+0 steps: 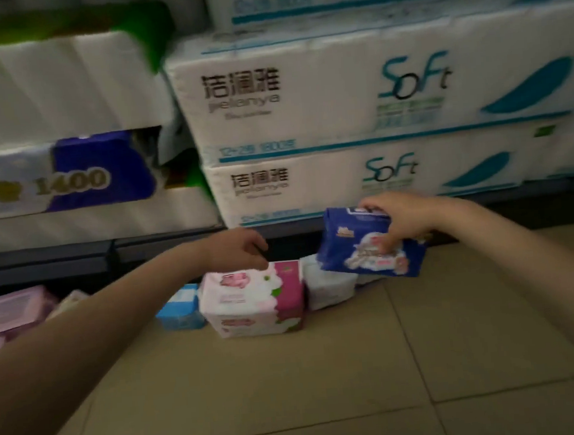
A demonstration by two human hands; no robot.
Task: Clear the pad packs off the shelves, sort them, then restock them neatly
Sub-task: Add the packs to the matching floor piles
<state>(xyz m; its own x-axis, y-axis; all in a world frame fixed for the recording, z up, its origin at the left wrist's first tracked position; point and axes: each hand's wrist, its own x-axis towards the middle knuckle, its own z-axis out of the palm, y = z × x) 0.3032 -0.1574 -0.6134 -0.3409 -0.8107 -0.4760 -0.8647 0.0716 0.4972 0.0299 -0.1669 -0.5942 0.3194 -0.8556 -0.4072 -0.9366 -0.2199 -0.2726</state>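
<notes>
A tiled floor [326,386] fills the near view, with two bare forearms reaching forward over it. Beyond the left hand [236,250], whose fingers are curled downward and hold nothing, a pink and white pad pack [254,300] stands on the floor just beneath the fingertips; whether it is touched cannot be told through the blur. To the left of that hand a small light blue pack [179,308] sits beside the pink one, and paler pink packs [8,314] lie farther left. The right hand [402,222] is raised above the floor and grips a dark blue pad pack [367,248] by its upper edge, fingers over the top and thumb on the printed face, the pack tilted. Below that hand a white pack [328,282] rests between the pink pack and the held one. The packs are judged light, soft and squashy in slick film, best gripped across a short edge or around the body. Farthest away, large white tissue bales [338,103] are stacked on the shelf [75,254].
</notes>
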